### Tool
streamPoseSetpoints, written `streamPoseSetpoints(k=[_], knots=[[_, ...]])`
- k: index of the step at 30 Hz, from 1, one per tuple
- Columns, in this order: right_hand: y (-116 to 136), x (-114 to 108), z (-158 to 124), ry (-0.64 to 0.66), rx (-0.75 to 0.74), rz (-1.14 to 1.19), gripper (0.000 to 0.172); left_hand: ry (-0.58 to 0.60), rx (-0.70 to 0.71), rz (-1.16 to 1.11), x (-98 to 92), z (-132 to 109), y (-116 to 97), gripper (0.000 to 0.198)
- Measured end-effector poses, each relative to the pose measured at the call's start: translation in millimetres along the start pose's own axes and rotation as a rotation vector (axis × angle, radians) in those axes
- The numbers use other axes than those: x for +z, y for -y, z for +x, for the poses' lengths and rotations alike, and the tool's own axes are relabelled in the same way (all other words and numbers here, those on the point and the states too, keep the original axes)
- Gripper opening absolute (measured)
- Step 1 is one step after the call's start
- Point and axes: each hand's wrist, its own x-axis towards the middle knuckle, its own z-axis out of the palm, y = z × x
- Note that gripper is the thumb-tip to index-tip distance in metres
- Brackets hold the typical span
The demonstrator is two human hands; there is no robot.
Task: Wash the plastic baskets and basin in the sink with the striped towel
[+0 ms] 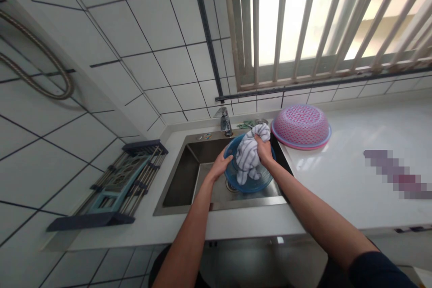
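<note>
Over the sink, my left hand [221, 164] grips the left rim of a blue plastic basket [259, 186], its thumb over the edge. My right hand [264, 149] is closed on a white cloth with grey stripes [247, 155]. The cloth is bunched up inside the basket, its top gathered in my right hand and its lower folds hanging toward the basket's bottom. The basket is tilted toward me above the steel sink [178, 173]. Part of the drain shows just left of it.
A chrome faucet [224, 121] stands behind the sink, with a green scrubber [245, 124] beside it. An upturned pink basket [301, 126] sits on the white counter to the right. A dish rack [118, 184] lies at the left. A blurred patch [398, 173] covers something on the right counter.
</note>
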Motion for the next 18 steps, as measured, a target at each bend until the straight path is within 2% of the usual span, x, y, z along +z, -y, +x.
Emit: streamPoseSetpoints(k=[2,5,7,8,9,11,14,16,18], knots=[[1.2,-0.7,-0.9,0.035,0.022,0.003,0.058,-0.024,-0.007,-0.014,0.6,0.8,1.6,0.086],[1.1,5.4,-10.2,0.263,0.081,0.068,0.055,-0.084,-0.107,-0.139,1.5,1.5,3.3,0.084],[-1.7,10.5,-17.3,0.408,0.198,0.067,0.054,-0.129,-0.183,-0.268,1.9,1.5,3.9,0.082],[-3.7,12.6,-20.0,0.437,0.257,0.050,0.052,-0.144,-0.209,-0.318,2.2,1.4,3.8,0.081],[-5.9,14.0,-21.7,0.428,0.302,0.029,0.050,-0.149,-0.224,-0.348,2.7,1.1,3.5,0.080],[-9.2,14.9,-22.4,0.326,0.333,0.001,0.046,-0.126,-0.221,-0.354,4.4,-0.1,1.8,0.079],[-8.6,12.6,-20.7,0.221,0.288,0.005,0.045,-0.034,-0.166,-0.313,7.7,-3.0,-2.9,0.084],[-5.7,10.9,-21.4,0.252,0.240,0.009,0.047,0.022,-0.165,-0.302,8.8,-4.8,-6.5,0.082],[-3.6,10.3,-24.5,0.354,0.195,0.005,0.048,0.026,-0.207,-0.307,8.2,-6.3,-9.3,0.071]])
